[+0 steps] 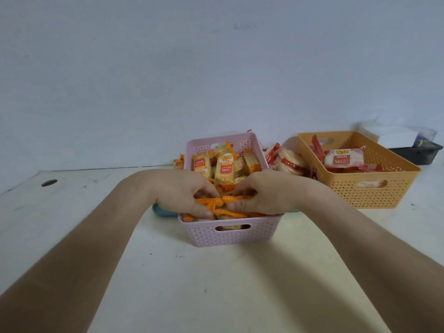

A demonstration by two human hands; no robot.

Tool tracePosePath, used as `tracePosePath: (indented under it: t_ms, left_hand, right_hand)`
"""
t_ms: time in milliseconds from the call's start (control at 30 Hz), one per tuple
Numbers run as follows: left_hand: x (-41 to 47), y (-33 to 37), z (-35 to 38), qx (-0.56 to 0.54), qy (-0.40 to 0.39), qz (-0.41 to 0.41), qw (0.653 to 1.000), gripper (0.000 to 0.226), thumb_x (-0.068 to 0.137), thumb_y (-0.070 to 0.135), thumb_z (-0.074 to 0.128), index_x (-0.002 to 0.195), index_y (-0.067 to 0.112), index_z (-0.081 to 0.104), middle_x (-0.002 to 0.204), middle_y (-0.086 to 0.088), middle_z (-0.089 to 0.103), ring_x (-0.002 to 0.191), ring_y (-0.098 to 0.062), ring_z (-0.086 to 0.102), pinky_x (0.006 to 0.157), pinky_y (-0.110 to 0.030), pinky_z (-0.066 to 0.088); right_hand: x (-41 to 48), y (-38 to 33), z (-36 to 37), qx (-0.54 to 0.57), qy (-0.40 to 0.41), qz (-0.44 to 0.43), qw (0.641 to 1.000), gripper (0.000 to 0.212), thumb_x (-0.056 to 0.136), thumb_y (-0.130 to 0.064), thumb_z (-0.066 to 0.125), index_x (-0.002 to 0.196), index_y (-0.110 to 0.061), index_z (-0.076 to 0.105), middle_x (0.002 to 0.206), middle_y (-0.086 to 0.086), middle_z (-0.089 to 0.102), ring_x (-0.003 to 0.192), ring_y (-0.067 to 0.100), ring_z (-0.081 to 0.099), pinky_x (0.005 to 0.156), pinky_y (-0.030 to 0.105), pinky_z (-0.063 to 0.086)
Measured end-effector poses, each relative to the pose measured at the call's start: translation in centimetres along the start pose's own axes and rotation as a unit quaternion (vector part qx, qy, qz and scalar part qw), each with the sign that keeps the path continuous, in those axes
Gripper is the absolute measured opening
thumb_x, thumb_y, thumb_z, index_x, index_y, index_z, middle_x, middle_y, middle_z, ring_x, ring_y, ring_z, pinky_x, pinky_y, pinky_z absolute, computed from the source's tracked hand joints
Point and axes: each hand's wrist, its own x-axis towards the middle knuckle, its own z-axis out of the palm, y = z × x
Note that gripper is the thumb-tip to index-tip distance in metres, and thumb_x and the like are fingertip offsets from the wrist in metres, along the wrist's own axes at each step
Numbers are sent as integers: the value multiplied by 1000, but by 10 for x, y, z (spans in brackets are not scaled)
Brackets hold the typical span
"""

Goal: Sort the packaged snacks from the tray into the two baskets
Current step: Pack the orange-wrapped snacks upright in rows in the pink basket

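both hands, left hand [182, 193] and right hand [262, 192], grasp orange-edged snack packets [224, 200] at near rim of the full pink basket [230, 234]; orange basket [374, 186] stands at the right.

I see a pale wall [168, 68] behind a white table [216, 284] with a dark round hole [49, 182] near its left edge. At far right sits a dark bin [418, 153], holding a white box [396, 137] and some clear plastic.

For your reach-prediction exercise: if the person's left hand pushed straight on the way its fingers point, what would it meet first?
Probably the right hand: the left hand points rightward over the orange-edged snack packets in the pink plastic basket, fingertips nearly touching.
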Motion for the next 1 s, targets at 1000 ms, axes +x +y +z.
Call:
tracePosePath:
  t_ms: [1000]
  left_hand:
    - [64, -9, -2, 6, 148, -29, 988, 29, 79, 48, 69, 80, 19, 66, 72, 0, 69, 69, -16, 64, 65, -39, 53]
  right_hand:
    - [37, 14, -15, -39, 128, 13, 991, 18, 92, -35, 57, 104, -24, 50, 106, -3, 61, 99, 20, 55, 79, 36, 41]
